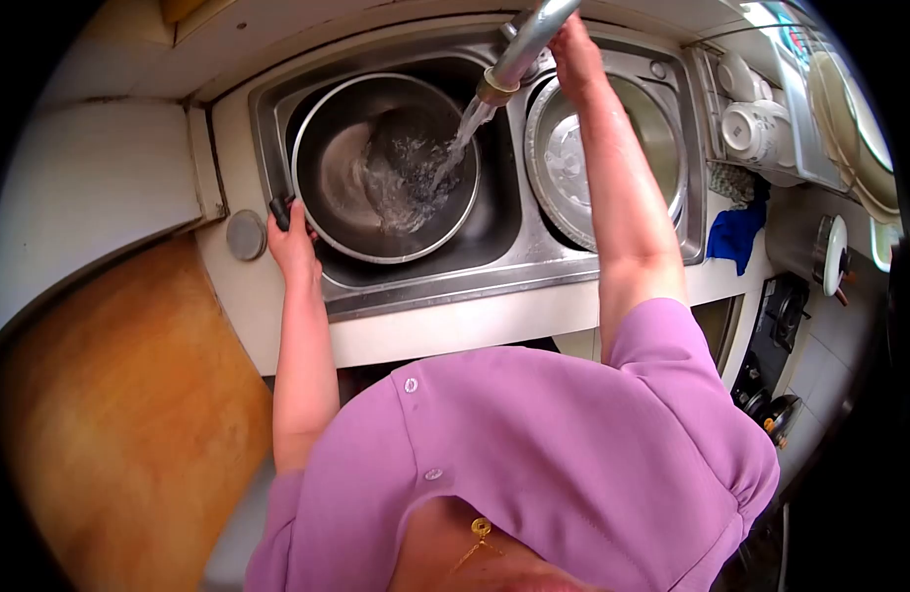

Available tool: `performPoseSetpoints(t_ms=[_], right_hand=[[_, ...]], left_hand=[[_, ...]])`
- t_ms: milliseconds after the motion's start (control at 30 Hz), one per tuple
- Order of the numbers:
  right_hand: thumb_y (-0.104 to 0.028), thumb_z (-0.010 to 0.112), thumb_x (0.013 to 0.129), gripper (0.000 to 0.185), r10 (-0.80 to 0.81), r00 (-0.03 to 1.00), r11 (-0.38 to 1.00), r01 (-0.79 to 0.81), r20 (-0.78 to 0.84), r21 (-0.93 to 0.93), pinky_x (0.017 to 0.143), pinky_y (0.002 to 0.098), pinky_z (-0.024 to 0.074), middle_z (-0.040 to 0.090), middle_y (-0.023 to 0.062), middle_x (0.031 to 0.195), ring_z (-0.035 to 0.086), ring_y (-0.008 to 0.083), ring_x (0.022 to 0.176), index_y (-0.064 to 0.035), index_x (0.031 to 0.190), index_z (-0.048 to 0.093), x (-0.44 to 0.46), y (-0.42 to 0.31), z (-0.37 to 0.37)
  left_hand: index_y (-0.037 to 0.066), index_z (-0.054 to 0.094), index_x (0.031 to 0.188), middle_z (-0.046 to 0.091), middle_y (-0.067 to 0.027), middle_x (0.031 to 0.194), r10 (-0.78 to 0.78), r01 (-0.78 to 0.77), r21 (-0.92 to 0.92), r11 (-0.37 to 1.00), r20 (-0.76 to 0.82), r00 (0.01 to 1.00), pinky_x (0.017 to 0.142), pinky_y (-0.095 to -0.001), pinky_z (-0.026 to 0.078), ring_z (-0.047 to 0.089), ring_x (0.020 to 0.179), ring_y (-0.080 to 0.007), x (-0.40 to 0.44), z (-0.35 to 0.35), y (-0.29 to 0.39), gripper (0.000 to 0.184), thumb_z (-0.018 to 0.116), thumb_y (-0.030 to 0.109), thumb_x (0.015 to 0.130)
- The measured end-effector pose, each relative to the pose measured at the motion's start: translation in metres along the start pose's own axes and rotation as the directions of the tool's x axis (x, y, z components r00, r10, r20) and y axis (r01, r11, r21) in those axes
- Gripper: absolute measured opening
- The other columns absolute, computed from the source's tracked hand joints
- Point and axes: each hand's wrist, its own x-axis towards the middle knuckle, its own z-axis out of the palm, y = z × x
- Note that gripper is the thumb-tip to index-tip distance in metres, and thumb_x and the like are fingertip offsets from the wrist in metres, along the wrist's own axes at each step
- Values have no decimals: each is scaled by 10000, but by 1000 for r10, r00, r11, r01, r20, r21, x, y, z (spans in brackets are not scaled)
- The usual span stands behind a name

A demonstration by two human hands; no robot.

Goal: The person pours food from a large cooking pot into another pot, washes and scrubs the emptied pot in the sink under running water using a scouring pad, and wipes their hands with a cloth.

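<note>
My left hand point(294, 243) is closed around the black handle point(280, 212) of a deep, dark metal pan point(322, 163). The pan sits in the left sink basin point(504, 212), with water point(411, 178) swirling inside it. From the metal faucet point(527, 49) a stream pours into the pan's right side. At the faucet, my right hand point(576, 61) is closed against it, its fingertips partly hidden behind the spout. Below my right forearm, a wide metal basin point(564, 168) stands in the right sink bowl, partly covered by the arm.
A round lid-like disc point(246, 235) lies on the counter left of the sink. At right stand a dish rack with white cups point(751, 133) and plates point(865, 128). A blue cloth point(736, 237) hangs near the counter edge, beside a lidded pot point(828, 255) and a stove point(771, 331).
</note>
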Motion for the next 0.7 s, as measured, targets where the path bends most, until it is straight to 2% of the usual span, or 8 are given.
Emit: performPoseSetpoints(t_ms=[167, 233, 300, 333, 433, 500, 533, 700], right_hand=[[-465, 377, 933, 621, -60, 994, 996, 54, 86, 66, 1024, 352, 320, 534, 124, 1237, 461, 219, 1177, -4, 1348, 342, -17, 21, 7], [-327, 477, 905, 430, -402, 889, 897, 335, -217, -289, 912, 320, 394, 569, 124, 1112, 522, 225, 1061, 7, 1175, 477, -33, 58, 12], [-295, 537, 864, 379, -433, 870, 847, 304, -235, -436, 949, 351, 379, 587, 112, 1092, 531, 250, 1060, -19, 1124, 523, -93, 82, 62], [-259, 570, 831, 378, -445, 888, 688, 422, 117, -590, 974, 378, 363, 549, 120, 1164, 496, 273, 1116, -54, 1147, 528, -105, 110, 79], [-194, 625, 749, 505, 154, 697, 307, 640, 701, -704, 1028, 468, 314, 353, 130, 1392, 326, 337, 1288, -173, 1240, 510, -137, 178, 113], [-180, 610, 756, 536, 391, 721, 37, 609, 573, -792, 1042, 512, 278, 176, 117, 1480, 195, 354, 1348, -239, 1275, 491, -109, 200, 119], [-172, 567, 791, 470, 387, 760, -43, 581, 523, -813, 1017, 480, 328, 319, 151, 1407, 311, 357, 1291, -223, 1255, 513, -93, 215, 108], [-210, 512, 819, 347, 565, 640, 268, 455, 521, -849, 887, 434, 443, 580, 201, 1091, 560, 371, 1010, -99, 1144, 562, -137, 261, 117]], left_hand=[[74, 556, 976, 568, 22, 740, 2, -2, -11, 1000, -4, 1000, 517, -198, 411, 505, 586, -53, 0, 2, 1, 162, 614, 182, 870], [75, 559, 967, 566, 24, 740, 0, 0, 9, 1000, -10, 1000, 517, -199, 411, 500, 581, -52, -1, 1, 1, 153, 609, 186, 874], [77, 563, 955, 565, 24, 743, -2, 2, 4, 1000, 8, 1000, 519, -199, 412, 498, 583, -53, -2, 0, 1, 149, 613, 187, 870], [76, 563, 951, 565, 22, 743, -9, 9, 1, 1000, -7, 1000, 520, -199, 413, 498, 585, -54, -2, 2, 2, 150, 618, 186, 866], [73, 563, 948, 566, 17, 748, -17, 17, 1, 1000, -15, 1000, 525, -202, 418, 503, 595, -60, 0, 1, 0, 160, 630, 184, 855], [71, 563, 947, 567, 16, 749, 4, -4, -12, 1000, -22, 1000, 528, -206, 422, 507, 598, -62, -2, 0, 0, 161, 630, 186, 856], [68, 566, 941, 571, 13, 758, 12, -12, -19, 1000, -11, 1000, 533, -209, 426, 512, 606, -65, 0, -3, -5, 159, 630, 187, 856], [59, 568, 928, 571, 12, 767, -8, 7, -45, 999, -19, 1000, 536, -208, 426, 506, 603, -63, -3, -3, -8, 158, 630, 185, 858]])
